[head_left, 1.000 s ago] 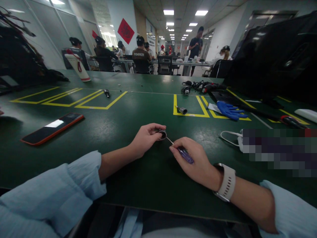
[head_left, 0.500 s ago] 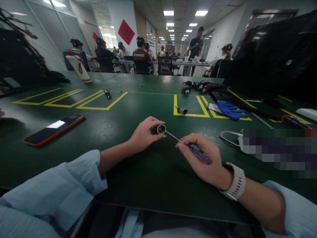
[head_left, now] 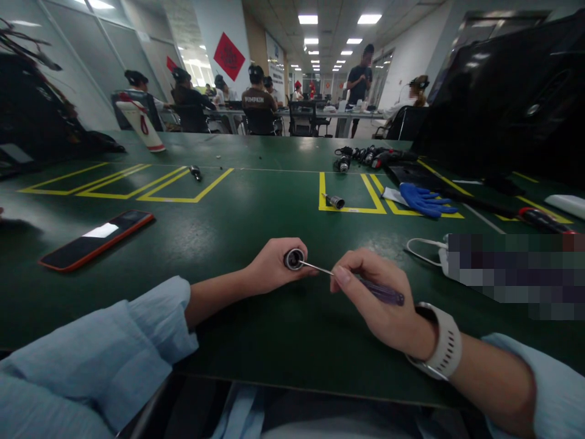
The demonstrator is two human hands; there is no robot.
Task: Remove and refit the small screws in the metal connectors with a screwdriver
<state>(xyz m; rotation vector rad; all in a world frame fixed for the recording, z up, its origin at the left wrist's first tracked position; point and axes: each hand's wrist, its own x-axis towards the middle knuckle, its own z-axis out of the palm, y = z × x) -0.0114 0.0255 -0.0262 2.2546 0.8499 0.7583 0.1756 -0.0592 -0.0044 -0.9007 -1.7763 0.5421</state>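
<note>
My left hand [head_left: 273,266] is closed around a small dark cylindrical connector [head_left: 289,260], whose round metal-rimmed opening faces toward me and to the right. In my right hand [head_left: 372,292] lies a screwdriver [head_left: 384,292] with a translucent purple handle. Its thin metal shaft points left, and the tip reaches the connector's opening; how deep it goes I cannot tell. Both hands are just above the green table [head_left: 256,341]. A similar metal connector [head_left: 337,202] lies in a yellow-taped box beyond them, and another small dark metal part [head_left: 195,173] lies farther left.
An orange-cased phone [head_left: 98,241] lies at left. To the right are a blue glove [head_left: 426,200], a white cable [head_left: 423,251] and a red-black tool [head_left: 543,220]. Cabled connectors [head_left: 361,157] are piled farther back. A white cup-like container [head_left: 142,127] stands far left. People sit beyond.
My left hand has lowered toward me and turned the connector, its fingers wrapping it more fully. My right hand has shifted slightly right and down, and the screwdriver lies flatter.
</note>
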